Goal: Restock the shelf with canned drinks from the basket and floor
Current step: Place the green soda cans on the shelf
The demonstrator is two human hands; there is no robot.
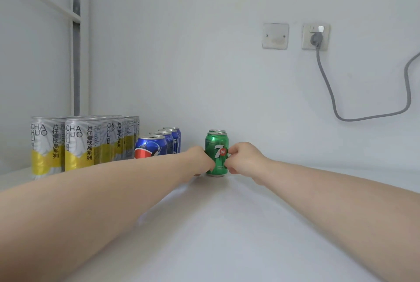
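Left hand (200,161) and right hand (244,161) clasped the upright 7up can (217,147) — at 9 and 3 o'clock. Fingers (233,151) curled round it.

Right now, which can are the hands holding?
The front green can, pinched between the left hand and right hand. The blue cans and yellow cans stand further left.

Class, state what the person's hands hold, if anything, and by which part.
The left hand and right hand grip the green 7up drinks can by opposite sides of its middle and lower body.
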